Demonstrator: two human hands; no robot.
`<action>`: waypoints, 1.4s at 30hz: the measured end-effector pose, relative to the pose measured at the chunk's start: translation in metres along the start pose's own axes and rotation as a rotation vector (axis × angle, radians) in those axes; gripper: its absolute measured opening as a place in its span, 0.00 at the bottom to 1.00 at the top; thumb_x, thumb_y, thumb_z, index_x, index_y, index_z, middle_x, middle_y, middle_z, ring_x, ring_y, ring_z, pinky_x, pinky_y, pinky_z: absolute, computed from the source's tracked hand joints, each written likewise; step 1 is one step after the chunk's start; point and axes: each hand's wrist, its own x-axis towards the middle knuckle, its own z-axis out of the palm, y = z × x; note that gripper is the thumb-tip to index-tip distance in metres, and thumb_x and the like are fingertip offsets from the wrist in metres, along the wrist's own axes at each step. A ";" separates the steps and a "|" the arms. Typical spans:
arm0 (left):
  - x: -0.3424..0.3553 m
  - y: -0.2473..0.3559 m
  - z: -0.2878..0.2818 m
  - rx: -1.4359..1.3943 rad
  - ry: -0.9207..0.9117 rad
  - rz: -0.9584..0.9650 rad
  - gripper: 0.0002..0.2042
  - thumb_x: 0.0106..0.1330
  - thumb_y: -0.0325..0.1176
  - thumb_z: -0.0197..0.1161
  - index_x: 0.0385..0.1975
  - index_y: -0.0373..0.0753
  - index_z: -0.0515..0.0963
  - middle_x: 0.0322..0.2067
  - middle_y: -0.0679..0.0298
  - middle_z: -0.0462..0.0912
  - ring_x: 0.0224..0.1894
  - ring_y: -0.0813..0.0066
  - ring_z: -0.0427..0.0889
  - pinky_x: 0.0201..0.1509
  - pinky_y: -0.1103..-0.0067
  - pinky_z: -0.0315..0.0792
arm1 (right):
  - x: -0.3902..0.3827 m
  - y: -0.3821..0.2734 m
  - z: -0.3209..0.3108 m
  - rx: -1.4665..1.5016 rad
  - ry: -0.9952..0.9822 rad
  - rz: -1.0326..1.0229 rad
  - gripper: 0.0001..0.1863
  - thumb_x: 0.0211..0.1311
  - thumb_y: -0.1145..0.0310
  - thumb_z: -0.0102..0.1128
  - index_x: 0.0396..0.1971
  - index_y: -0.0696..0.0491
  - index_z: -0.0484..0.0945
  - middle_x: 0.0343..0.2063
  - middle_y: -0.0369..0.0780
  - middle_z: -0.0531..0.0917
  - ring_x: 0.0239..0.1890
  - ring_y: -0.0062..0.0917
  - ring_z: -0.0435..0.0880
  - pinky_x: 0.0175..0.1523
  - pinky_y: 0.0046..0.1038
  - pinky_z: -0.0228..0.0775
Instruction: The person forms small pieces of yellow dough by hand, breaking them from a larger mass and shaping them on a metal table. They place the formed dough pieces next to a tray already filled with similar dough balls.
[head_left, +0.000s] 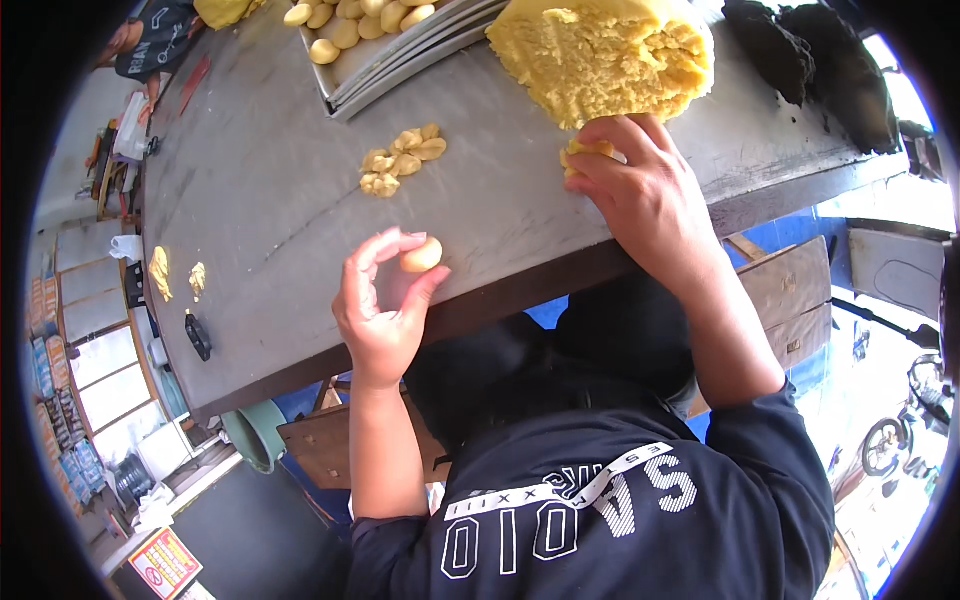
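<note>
Between the thumb and fingers of my left hand (378, 290) is a smooth, pale yellow dough ball (422, 255), held just above the table near its front edge. My right hand (645, 185) pinches a small yellow piece of dough (585, 158), partly covered by the fingers. Right beyond that hand lies a big crumbly yellow dough mass (610, 60). A cluster of small flattened dough bits (402, 162) rests on the grey table (280, 210) beyond my left hand.
Metal trays (400, 65), stacked at the back, carry several round dough balls (345, 35). Dark cloth-like material (830, 70) lies far right. At the left are dough scraps (160, 272) and a small black object (197, 335). Another person (160, 40) is at the far left corner.
</note>
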 end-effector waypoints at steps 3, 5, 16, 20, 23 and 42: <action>0.013 0.013 0.004 0.137 -0.023 0.133 0.32 0.58 0.24 0.89 0.64 0.34 0.85 0.58 0.53 0.92 0.59 0.59 0.91 0.69 0.63 0.84 | 0.003 -0.008 -0.003 -0.004 0.067 0.043 0.15 0.59 0.75 0.81 0.47 0.52 0.94 0.54 0.40 0.88 0.55 0.44 0.88 0.61 0.43 0.84; 0.012 0.019 0.008 0.250 -0.044 0.166 0.32 0.58 0.25 0.89 0.65 0.34 0.85 0.59 0.54 0.92 0.56 0.53 0.92 0.64 0.63 0.86 | 0.001 -0.006 -0.006 -0.060 0.101 0.075 0.12 0.62 0.76 0.78 0.47 0.53 0.93 0.54 0.41 0.88 0.56 0.43 0.89 0.61 0.42 0.85; 0.049 0.039 -0.021 0.416 -0.191 -0.422 0.37 0.60 0.32 0.90 0.71 0.34 0.81 0.53 0.60 0.96 0.33 0.81 0.79 0.40 0.79 0.80 | 0.020 0.012 0.002 -0.111 -0.137 -0.021 0.06 0.69 0.73 0.71 0.43 0.55 0.88 0.50 0.40 0.88 0.52 0.41 0.88 0.58 0.42 0.84; 0.102 -0.001 -0.035 -0.565 0.132 -0.160 0.41 0.72 0.23 0.80 0.82 0.33 0.66 0.68 0.55 0.87 0.59 0.70 0.89 0.67 0.72 0.83 | 0.017 0.005 -0.008 0.141 -0.129 -0.023 0.07 0.68 0.71 0.73 0.43 0.55 0.89 0.46 0.42 0.87 0.51 0.42 0.88 0.58 0.42 0.85; 0.100 -0.039 -0.049 0.286 0.016 -0.073 0.23 0.77 0.34 0.79 0.70 0.40 0.85 0.71 0.58 0.83 0.67 0.65 0.85 0.71 0.67 0.80 | 0.004 -0.011 -0.011 0.136 -0.007 0.036 0.10 0.67 0.72 0.75 0.46 0.55 0.89 0.50 0.43 0.88 0.55 0.43 0.88 0.60 0.42 0.84; 0.056 -0.046 -0.057 0.248 0.304 -0.084 0.10 0.79 0.18 0.71 0.56 0.28 0.85 0.50 0.57 0.93 0.53 0.73 0.92 0.61 0.76 0.85 | -0.012 -0.002 -0.003 0.045 0.064 0.103 0.12 0.68 0.74 0.71 0.50 0.53 0.89 0.55 0.43 0.87 0.58 0.42 0.88 0.62 0.41 0.85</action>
